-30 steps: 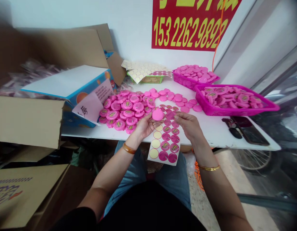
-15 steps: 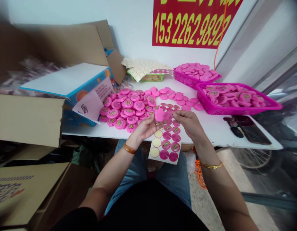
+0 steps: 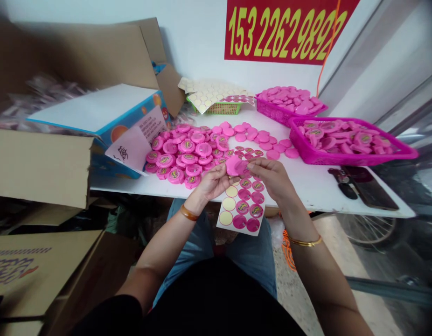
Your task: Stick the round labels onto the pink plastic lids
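My left hand (image 3: pixel 216 182) is closed on a round pink plastic case (image 3: pixel 233 165), held up over the table's front edge. Close against the case's right side, my right hand (image 3: pixel 270 176) pinches a round pink sticker (image 3: pixel 243 168). Part of the sticker overlaps the case; how far it touches cannot be made out. Below both hands, a sheet of round stickers (image 3: pixel 243 207) hangs over the edge, with bare yellow circles down its left column. A heap of pink cases with labels (image 3: pixel 186 158) lies left of my hands. Plain pink cases (image 3: pixel 263 136) are spread behind them.
Two magenta baskets, one near (image 3: pixel 356 161) and one far (image 3: pixel 274 113), hold pink pieces at right. A green basket (image 3: pixel 218 108) bears sticker sheets at the back. A phone (image 3: pixel 375 189) lies front right. An open cardboard box (image 3: pixel 41 168) stands left.
My right hand has moved slightly left, bringing the sticker closer over the pink case. My left hand still holds the case. The view has shifted a little.
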`<state>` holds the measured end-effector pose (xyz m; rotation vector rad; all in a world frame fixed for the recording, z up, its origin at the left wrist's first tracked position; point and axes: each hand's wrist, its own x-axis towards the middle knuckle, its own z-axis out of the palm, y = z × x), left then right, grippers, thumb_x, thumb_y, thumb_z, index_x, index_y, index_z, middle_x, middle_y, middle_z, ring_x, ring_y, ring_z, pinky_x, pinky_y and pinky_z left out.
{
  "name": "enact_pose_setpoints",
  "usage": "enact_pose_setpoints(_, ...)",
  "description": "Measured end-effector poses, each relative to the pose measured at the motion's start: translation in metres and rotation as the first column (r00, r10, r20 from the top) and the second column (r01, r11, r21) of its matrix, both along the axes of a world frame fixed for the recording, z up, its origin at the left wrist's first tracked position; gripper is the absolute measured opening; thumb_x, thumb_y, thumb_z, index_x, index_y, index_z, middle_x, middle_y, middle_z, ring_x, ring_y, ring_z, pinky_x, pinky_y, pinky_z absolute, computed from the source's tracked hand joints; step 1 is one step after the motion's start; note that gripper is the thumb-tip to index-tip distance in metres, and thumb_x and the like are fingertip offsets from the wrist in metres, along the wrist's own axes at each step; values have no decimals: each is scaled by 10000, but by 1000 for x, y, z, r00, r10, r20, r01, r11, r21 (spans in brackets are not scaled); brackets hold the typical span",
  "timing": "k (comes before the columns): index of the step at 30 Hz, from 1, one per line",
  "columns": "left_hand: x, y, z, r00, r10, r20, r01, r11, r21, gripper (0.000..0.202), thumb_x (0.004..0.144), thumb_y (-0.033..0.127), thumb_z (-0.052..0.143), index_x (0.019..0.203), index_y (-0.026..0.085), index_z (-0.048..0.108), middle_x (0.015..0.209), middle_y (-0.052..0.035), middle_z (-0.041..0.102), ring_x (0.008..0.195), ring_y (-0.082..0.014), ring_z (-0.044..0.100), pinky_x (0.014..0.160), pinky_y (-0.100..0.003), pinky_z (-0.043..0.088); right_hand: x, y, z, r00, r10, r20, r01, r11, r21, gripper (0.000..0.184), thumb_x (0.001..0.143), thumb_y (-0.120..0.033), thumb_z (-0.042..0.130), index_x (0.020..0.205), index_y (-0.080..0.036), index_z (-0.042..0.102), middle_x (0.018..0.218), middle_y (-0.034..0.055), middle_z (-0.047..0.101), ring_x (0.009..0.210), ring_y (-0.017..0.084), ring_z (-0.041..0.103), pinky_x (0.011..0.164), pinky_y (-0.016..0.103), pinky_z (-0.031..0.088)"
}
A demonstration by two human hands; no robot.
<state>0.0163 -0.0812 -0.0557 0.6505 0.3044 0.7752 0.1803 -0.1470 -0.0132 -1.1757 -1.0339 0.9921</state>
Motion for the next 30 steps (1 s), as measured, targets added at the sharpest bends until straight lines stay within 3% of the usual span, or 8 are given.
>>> enact_pose_setpoints(6,1,-2,4,1000,-5,-9,5,993,114,123,851,174,566,873,101,663,933,-128,711,1011,-247,666,977,-413,486,-6,6,-1,998,-18,53,16,1000,26,112,616,-295,789,649,-212,721,767,11,695,722,129,585,645,265,441)
enact_pose_setpoints(11,2,-4,4,1000,-3,29,-2,986,164,123,846,180,583,868,94,669,913,-126,710,978,-246,675,975,-427,485,-10,7,-2,998,13,67,-15,999,33,110,653,-305,756,631,-207,712,605,-3,654,628,132,574,612,277,440)
enact_pose_setpoints(15,2,-5,2,1000,11,7,-12,992,127,104,845,179,593,841,105,666,862,-107,707,964,-234,678,977,-417,485,-10,8,-3,993,4,117,-10,999,54,134,677,-311,740,601,-209,699,574,-10,644,588,122,556,587,270,427)
enact_pose_setpoints(22,3,-6,2,997,-1,75,-6,995,100,97,840,142,591,770,108,650,768,-69,690,770,-168,684,949,-397,508,-11,9,-6,988,-47,145,40,998,51,108,671,-308,741,628,-215,707,572,-14,647,599,129,574,591,271,441)
enact_pose_setpoints(30,2,-5,3,998,-8,56,3,995,99,93,836,153,593,769,115,646,830,-91,704,877,-203,687,962,-414,500,-9,7,0,957,-99,274,82,994,71,98,678,-280,708,632,-195,699,672,3,685,627,122,577,599,270,447)
